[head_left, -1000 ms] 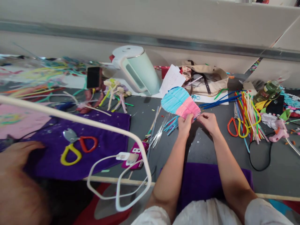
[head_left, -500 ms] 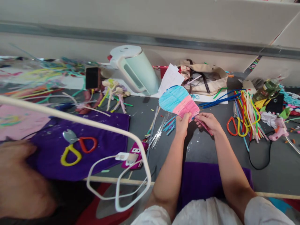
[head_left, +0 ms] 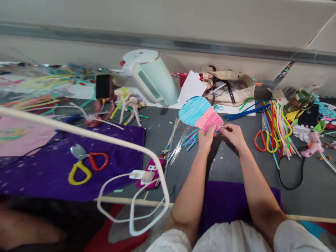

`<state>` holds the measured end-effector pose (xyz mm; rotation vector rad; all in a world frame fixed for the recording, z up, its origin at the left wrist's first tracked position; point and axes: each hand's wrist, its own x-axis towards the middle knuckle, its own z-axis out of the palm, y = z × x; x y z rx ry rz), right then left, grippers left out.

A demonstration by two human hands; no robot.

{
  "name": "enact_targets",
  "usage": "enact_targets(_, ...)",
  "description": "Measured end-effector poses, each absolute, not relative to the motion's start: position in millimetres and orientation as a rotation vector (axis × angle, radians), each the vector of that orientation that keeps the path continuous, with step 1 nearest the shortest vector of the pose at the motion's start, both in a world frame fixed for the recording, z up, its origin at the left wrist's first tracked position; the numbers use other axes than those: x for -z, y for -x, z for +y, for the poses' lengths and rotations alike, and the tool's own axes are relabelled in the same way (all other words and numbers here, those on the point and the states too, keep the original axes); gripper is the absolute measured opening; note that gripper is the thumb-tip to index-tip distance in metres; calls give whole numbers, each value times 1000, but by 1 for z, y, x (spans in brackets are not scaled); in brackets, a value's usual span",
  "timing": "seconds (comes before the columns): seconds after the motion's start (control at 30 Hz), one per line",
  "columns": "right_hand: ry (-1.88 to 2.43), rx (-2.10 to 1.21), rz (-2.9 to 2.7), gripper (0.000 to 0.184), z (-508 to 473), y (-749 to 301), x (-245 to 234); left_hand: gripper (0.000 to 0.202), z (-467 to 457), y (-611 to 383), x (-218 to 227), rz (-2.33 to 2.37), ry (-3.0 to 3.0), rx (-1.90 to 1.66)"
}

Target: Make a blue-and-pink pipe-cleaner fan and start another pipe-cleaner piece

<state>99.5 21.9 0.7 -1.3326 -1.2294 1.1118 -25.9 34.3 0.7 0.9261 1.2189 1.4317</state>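
grip of the left hand [head_left: 205,138] was narrow and held the panel [head_left: 195,111] by its pink end, with the thumb laid on top. the panel was blue on its farther, rounded part and pink on its nearer part, and it was above the surface [head_left: 228,166], between the hands and the paper [head_left: 192,87]. the right hand [head_left: 234,134] was at the right edge of the pink end, with its fingertips brought close together. whether they pinched the panel itself or some small thing, i could not tell.

just to the left of the left hand lay blue stems [head_left: 191,139], and beside these lay silver wires [head_left: 177,157]. to the left of the paper was a kettle [head_left: 166,82], and to its right was a bag [head_left: 243,94]. on the right side, a bundle [head_left: 279,122] of many-coloured stems lay next to scissors [head_left: 263,124], and farther right were a pink glue gun [head_left: 312,148] and a green bottle [head_left: 300,99]. on the left side, other scissors [head_left: 78,151] lay on a purple cloth [head_left: 118,147]. at the lower left corner, part of another person [head_left: 26,227] was visible, but too blurred to tell which part.
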Motion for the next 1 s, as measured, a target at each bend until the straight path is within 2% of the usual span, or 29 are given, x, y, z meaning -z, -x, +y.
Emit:
enact_targets(0.17,1416,-994,-1324,20,22,-101,1,25,32,26,1,1252,-994,-1426)
enact_targets(0.5,1228,-1516,-912,14,17,-103,-16,31,29,28,-4,1175,-957,-1422)
enact_targets(0.73,1165,-1630,-924,19,12,-106,-25,16,31,30,-7,1043,-848,-1363)
enact_targets(1.0,1107,-1703,-894,22,13,-100,-23,17,31,31,-18,959,-685,-1366)
